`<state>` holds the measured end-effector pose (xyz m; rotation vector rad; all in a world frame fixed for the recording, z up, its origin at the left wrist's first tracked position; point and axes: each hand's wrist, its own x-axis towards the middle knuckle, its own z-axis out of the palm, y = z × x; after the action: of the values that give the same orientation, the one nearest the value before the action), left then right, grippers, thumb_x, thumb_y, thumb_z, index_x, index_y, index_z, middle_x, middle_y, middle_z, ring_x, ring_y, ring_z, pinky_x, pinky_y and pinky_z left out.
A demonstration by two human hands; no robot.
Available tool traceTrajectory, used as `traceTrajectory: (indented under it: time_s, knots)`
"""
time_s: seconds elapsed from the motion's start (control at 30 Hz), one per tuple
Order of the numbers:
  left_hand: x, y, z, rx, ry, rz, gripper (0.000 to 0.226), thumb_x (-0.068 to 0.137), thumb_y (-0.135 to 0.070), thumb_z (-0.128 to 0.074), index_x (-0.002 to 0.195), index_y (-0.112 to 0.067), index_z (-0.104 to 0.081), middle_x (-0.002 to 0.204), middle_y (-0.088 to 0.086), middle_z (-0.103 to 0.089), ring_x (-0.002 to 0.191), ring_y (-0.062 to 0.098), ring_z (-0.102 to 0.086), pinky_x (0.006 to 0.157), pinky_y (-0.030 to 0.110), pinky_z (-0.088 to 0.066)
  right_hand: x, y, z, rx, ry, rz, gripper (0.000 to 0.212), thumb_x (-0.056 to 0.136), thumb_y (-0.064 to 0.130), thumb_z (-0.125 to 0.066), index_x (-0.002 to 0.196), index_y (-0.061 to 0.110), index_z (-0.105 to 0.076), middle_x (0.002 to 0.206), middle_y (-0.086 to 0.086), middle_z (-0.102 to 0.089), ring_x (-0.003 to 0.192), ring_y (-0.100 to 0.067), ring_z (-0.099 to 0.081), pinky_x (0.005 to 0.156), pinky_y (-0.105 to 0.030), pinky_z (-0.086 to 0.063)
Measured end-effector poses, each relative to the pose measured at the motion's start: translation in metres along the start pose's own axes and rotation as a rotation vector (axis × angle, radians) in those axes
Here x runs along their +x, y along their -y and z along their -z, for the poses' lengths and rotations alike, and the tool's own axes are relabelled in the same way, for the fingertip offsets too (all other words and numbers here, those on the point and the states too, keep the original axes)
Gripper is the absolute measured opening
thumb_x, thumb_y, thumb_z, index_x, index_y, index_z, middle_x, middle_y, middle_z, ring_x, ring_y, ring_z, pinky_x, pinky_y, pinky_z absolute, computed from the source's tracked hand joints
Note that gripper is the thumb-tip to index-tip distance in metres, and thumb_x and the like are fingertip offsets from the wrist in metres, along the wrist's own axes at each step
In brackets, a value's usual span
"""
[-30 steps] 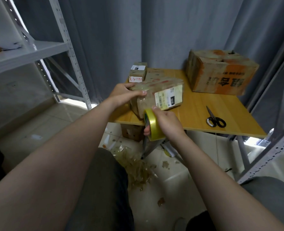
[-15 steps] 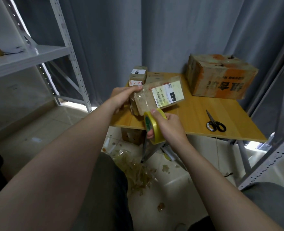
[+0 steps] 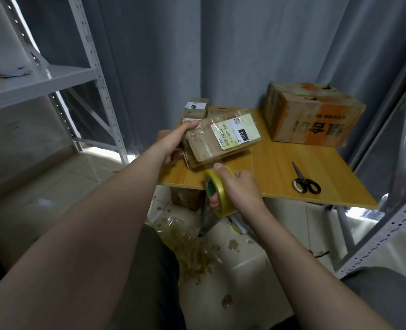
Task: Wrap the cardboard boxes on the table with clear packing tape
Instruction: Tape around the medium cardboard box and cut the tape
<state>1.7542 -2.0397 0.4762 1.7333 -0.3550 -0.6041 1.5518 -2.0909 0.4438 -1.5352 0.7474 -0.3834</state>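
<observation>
The left hand point(image 3: 173, 144) grips the left end of a small cardboard box point(image 3: 206, 148). Its fingers point(image 3: 187, 126) are curled over the top edge and its thumb is hidden behind the box. The box is tilted over the front left part of the wooden counter point(image 3: 280, 167), with its white shipping label point(image 3: 235, 131) facing up (whether its lower edge rests on the wood cannot be told). It already shines with clear tape.

The right hand point(image 3: 240, 189) holds a yellowish tape roll point(image 3: 221, 198) just in front of the counter's near edge and a little below the box. The thumb presses on the roll's top rim and the fingers are hooked through the green core. A faint clear strip seems to run from the roll up to the box.

Black-handled scissors point(image 3: 305, 182) lie closed on the counter to the right, well apart from the hands. A large worn box with orange print point(image 3: 314, 117) stands at the back right corner, and two small boxes point(image 3: 196, 108) sit stacked at the back left, just behind the held one. Crumpled tape scraps point(image 3: 192, 248) litter the floor under the counter. A grey metal shelf rack point(image 3: 42, 79) stands to the left.
</observation>
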Motion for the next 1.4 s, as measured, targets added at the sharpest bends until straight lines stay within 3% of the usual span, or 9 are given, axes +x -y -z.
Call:
traceTrajectory:
  time_s: [0.1, 0.23, 0.37, 0.47, 0.6, 0.7, 0.97, 1.27, 1.4]
  knots:
    - [0.009, 0.002, 0.004, 0.016, 0.001, 0.061, 0.069, 0.076, -0.073, -0.073, 0.114, -0.016, -0.067, 0.093, 0.003, -0.071, 0.078, 0.019, -0.069, 0.042, 0.015, -0.040, -0.001, 0.000, 0.000, -0.001, -0.014, 0.026, 0.049, 0.102, 0.050, -0.058, 0.105, 0.002, -0.068, 0.070, -0.019, -0.075, 0.063, -0.032, -0.075, 0.073, -0.046, -0.066]
    - [0.012, 0.014, 0.008, 0.121, 0.146, 0.254, 0.083, 0.073, -0.094, -0.050, 0.108, -0.021, -0.064, 0.078, 0.010, -0.074, 0.074, 0.022, -0.074, 0.057, 0.023, -0.040, -0.003, 0.004, -0.002, 0.058, -0.009, 0.084, 0.040, 0.105, 0.038, -0.055, 0.102, 0.001, -0.067, 0.067, -0.025, -0.071, 0.057, -0.033, -0.071, 0.065, -0.046, -0.063]
    - [0.017, 0.013, 0.001, 0.172, 0.117, 0.221, 0.086, 0.075, -0.094, -0.046, 0.115, -0.020, -0.064, 0.084, 0.007, -0.074, 0.070, 0.024, -0.076, 0.045, 0.018, -0.039, -0.004, -0.001, -0.005, 0.082, -0.022, 0.093, 0.039, 0.106, 0.037, -0.055, 0.102, 0.001, -0.068, 0.067, -0.026, -0.070, 0.056, -0.034, -0.070, 0.069, -0.051, -0.063]
    - [0.025, 0.012, 0.004, 0.124, 0.003, 0.133, 0.081, 0.076, -0.083, -0.064, 0.122, -0.017, -0.061, 0.105, 0.005, -0.072, 0.062, 0.020, -0.074, 0.039, 0.016, -0.039, -0.003, 0.002, -0.007, 0.076, -0.052, 0.101, 0.040, 0.105, 0.038, -0.055, 0.096, 0.002, -0.068, 0.065, -0.025, -0.070, 0.054, -0.033, -0.069, 0.065, -0.048, -0.062]
    - [0.033, 0.017, 0.013, 0.084, -0.069, 0.077, 0.074, 0.074, -0.072, -0.078, 0.119, -0.015, -0.065, 0.103, 0.000, -0.076, 0.061, 0.014, -0.074, 0.044, 0.019, -0.042, -0.001, 0.013, -0.009, -0.019, -0.058, 0.122, 0.041, 0.104, 0.042, -0.057, 0.095, 0.005, -0.069, 0.065, -0.021, -0.072, 0.059, -0.036, -0.073, 0.064, -0.049, -0.065]
    - [0.031, 0.015, 0.010, 0.054, -0.092, 0.006, 0.058, 0.082, -0.058, -0.080, 0.112, -0.009, -0.071, 0.099, 0.001, -0.075, 0.045, 0.006, -0.066, 0.034, 0.016, -0.040, 0.001, 0.020, -0.006, -0.090, -0.067, 0.131, 0.039, 0.103, 0.046, -0.057, 0.100, 0.009, -0.069, 0.065, -0.017, -0.073, 0.060, -0.033, -0.074, 0.067, -0.051, -0.065]
    - [0.044, 0.022, -0.003, 0.142, -0.185, -0.103, 0.059, 0.078, -0.070, -0.076, 0.091, -0.013, -0.078, 0.085, -0.001, -0.078, 0.060, 0.014, -0.072, 0.044, 0.019, -0.042, -0.001, 0.045, 0.010, -0.132, -0.065, 0.165, 0.042, 0.105, 0.045, -0.056, 0.101, 0.004, -0.066, 0.066, -0.017, -0.073, 0.054, -0.029, -0.072, 0.050, -0.031, -0.057]
    - [0.050, 0.025, -0.007, 0.169, -0.176, -0.151, 0.048, 0.082, -0.068, -0.074, 0.077, -0.020, -0.074, 0.083, -0.005, -0.077, 0.067, 0.016, -0.074, 0.059, 0.026, -0.048, 0.011, 0.014, 0.006, -0.019, -0.034, 0.072, 0.050, 0.105, 0.043, -0.055, 0.099, -0.004, -0.070, 0.068, -0.023, -0.072, 0.053, -0.030, -0.070, 0.056, -0.035, -0.061]
    - [0.048, 0.023, -0.007, 0.199, -0.223, -0.308, 0.030, 0.088, -0.048, -0.078, 0.091, -0.018, -0.072, 0.093, -0.005, -0.072, 0.071, 0.005, -0.065, 0.062, 0.025, -0.050, 0.023, 0.014, 0.000, -0.023, -0.032, 0.051, 0.048, 0.104, 0.043, -0.058, 0.105, -0.004, -0.065, 0.066, -0.023, -0.071, 0.050, -0.031, -0.068, 0.052, -0.034, -0.057]
